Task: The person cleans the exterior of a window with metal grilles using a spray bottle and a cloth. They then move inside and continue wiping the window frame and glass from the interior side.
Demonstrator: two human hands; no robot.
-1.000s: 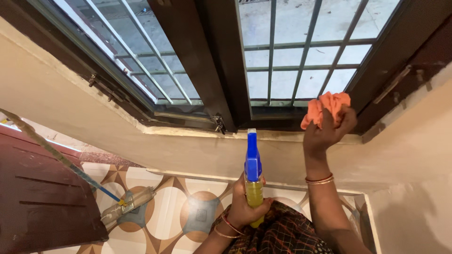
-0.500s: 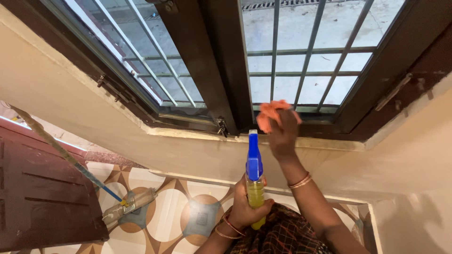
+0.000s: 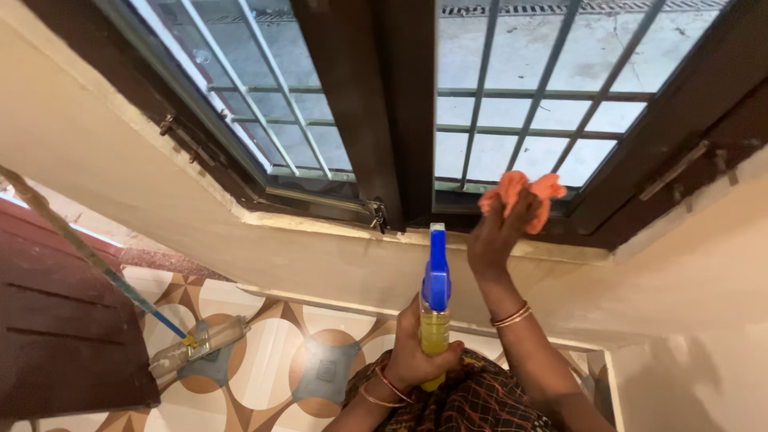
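- Down at the bottom of a dark-framed window [image 3: 400, 120], where a pale plaster sill [image 3: 336, 232] runs under the frame and cream walls close in on both sides.
- Far below lies a tiled floor [image 3: 264, 352], patterned in brown and cream circles, and a dark red panel [image 3: 56, 320] fills the left edge.
- Count the panes: two glazed sections, each backed by a grid of pale metal bars [image 3: 480, 128], with one small latch [image 3: 377, 214] at the foot of the middle post.
- One mop [image 3: 192, 348] rests on the tiles, its blue-and-tan handle slanting up to the left.
- Two hands are in view, both wearing bangles at the wrist.
- The left hand [image 3: 416, 352] is wrapped tight around one spray bottle [image 3: 435, 308], which stands in front of the wall below the sill.
- The bottle's long axis runs nearly upright, yellow liquid low, blue trigger head on top, nozzle pointing up toward the window frame.
- The right hand [image 3: 496, 232] is bunched around one orange cloth [image 3: 520, 192], pressing it against the bottom rail of the right-hand pane.
- The cloth is crumpled, with no clear axis, and folds stick out above the fingers.
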